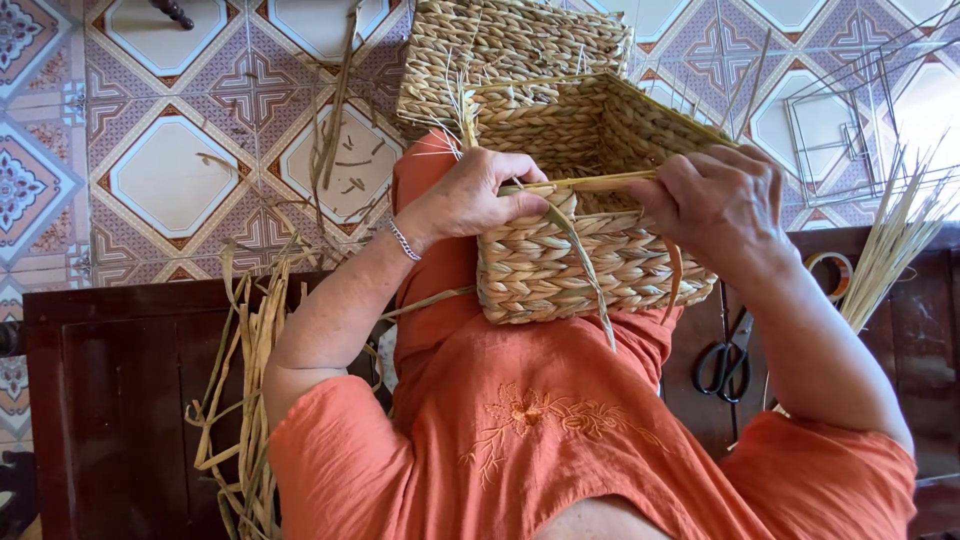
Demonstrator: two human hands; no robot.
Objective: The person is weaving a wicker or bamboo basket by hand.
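A rectangular woven straw basket rests on my lap, its open top facing away from me. My left hand grips the near rim at its left corner, thumb pressed on a flat straw strand that runs along the rim. My right hand holds the other end of that strand at the right corner, fingers curled over the rim. A loose strand hangs down the basket's front. A silver bracelet is on my left wrist. I wear an orange embroidered top.
A second woven piece lies behind the basket on the patterned tile floor. Dried straw strands pile at my left on a dark wooden bench. Black scissors, a tape roll, a straw bundle and wire frames lie right.
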